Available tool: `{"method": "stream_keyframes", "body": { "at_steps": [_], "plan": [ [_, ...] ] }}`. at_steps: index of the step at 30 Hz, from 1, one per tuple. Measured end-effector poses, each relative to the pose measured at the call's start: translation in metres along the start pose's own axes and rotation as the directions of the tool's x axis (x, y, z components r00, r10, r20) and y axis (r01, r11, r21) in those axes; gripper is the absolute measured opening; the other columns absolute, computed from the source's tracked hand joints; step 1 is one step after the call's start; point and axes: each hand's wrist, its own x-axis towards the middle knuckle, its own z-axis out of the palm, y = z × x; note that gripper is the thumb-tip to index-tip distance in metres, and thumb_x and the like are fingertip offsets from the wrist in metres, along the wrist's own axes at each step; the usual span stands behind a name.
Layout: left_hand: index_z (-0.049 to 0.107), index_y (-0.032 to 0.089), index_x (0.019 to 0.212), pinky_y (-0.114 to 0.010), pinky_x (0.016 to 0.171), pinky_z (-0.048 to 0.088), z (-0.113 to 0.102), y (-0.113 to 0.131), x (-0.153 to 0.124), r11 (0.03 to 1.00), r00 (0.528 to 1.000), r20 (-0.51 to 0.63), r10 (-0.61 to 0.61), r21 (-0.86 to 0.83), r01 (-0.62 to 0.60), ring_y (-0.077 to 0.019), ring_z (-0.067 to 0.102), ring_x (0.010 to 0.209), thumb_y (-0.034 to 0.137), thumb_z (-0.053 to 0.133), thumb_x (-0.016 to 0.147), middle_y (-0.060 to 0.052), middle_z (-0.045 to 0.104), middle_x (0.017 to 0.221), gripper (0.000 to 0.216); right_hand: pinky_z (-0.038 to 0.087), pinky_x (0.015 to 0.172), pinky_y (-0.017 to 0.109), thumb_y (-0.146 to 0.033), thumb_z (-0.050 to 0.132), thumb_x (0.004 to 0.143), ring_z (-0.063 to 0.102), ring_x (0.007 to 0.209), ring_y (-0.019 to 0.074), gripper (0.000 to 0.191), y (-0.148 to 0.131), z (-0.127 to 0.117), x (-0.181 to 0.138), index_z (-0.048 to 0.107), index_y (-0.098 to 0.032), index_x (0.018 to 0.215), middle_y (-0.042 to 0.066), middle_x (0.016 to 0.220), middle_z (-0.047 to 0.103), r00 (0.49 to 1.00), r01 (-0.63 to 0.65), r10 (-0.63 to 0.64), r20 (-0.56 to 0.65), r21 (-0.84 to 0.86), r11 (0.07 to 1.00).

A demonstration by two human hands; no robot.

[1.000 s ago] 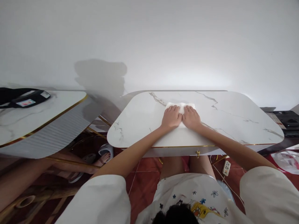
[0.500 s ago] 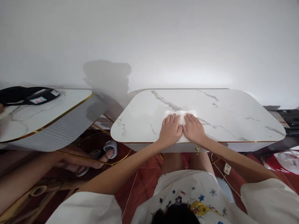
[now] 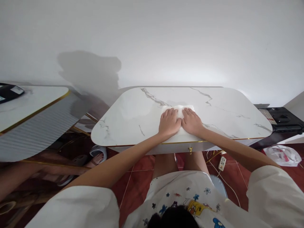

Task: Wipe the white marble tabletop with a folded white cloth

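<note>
A folded white cloth [image 3: 178, 109] lies on the white marble table [image 3: 133, 117] near its front edge. My left hand [image 3: 168, 122] and my right hand [image 3: 192, 121] press flat on the cloth side by side, thumbs touching, fingers stretched forward. Most of the cloth is hidden under my palms; only its far edge shows beyond my fingertips. A small gold knob [image 3: 190, 148] sits on the table's front just below my hands.
A second marble table [image 3: 28, 109] stands at the left with a black object [image 3: 9, 91] on it. Another person's leg and sandalled foot [image 3: 95, 160] show under it. A black device [image 3: 280, 119] lies at the right; a power strip [image 3: 222, 163] and a plastic bag [image 3: 282, 155] lie on the red floor.
My hands slid the cloth toward me from the table's middle to near its front edge. The view has shifted, so the left table now sits further left.
</note>
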Motion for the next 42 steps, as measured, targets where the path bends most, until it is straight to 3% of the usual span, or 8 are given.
{"method": "stream_keyframes", "body": {
  "at_steps": [7, 15, 30, 42],
  "plan": [
    [0.054, 0.017, 0.123, -0.041, 0.113, 0.034, 0.012, 0.000, 0.049, 0.999, 1.000, -0.027, 0.004, -0.042, -0.005, -0.0255, 0.045, 0.129, 0.022, 0.038, 0.087, -0.010, 0.058, 0.131, 0.040, 0.040, 0.105, 0.040, -0.013, 0.036, 0.090, 0.050, 0.124, 0.0284, 0.035, 0.027, 0.005, 0.040, 0.058, -0.006, 0.116, 0.018, 0.130, 0.059, 0.999, -0.032, 0.032, -0.009, -0.006, 0.999],
    [0.055, 0.018, 0.124, -0.042, 0.111, 0.035, 0.025, -0.020, 0.107, 0.999, 0.997, -0.075, -0.013, -0.047, 0.010, -0.0276, 0.044, 0.130, 0.025, 0.041, 0.086, -0.010, 0.057, 0.133, 0.041, 0.040, 0.106, 0.040, -0.014, 0.034, 0.092, 0.050, 0.123, 0.0267, 0.027, 0.050, 0.019, 0.096, 0.056, -0.012, 0.107, 0.016, 0.126, 0.060, 1.000, -0.025, 0.025, -0.019, -0.002, 1.000],
    [0.056, 0.018, 0.124, -0.042, 0.110, 0.035, 0.040, -0.058, 0.193, 0.999, 0.992, -0.128, -0.003, -0.043, -0.003, -0.0268, 0.045, 0.128, 0.025, 0.039, 0.086, -0.010, 0.058, 0.133, 0.041, 0.039, 0.109, 0.040, -0.016, 0.034, 0.092, 0.047, 0.130, 0.0253, 0.033, 0.070, 0.039, 0.181, 0.057, -0.013, 0.116, 0.014, 0.136, 0.057, 0.997, -0.067, 0.067, -0.043, 0.014, 0.998],
    [0.057, 0.014, 0.121, -0.042, 0.105, 0.037, 0.055, -0.044, 0.242, 1.000, 0.995, -0.102, 0.013, 0.024, -0.011, -0.0287, 0.050, 0.121, 0.025, 0.036, 0.090, -0.012, 0.061, 0.127, 0.040, 0.048, 0.095, 0.042, -0.018, 0.032, 0.093, 0.056, 0.118, 0.0275, 0.030, 0.107, 0.041, 0.211, 0.058, -0.017, 0.108, 0.014, 0.126, 0.061, 0.988, -0.151, 0.151, -0.025, 0.008, 0.989]
  ]
}}
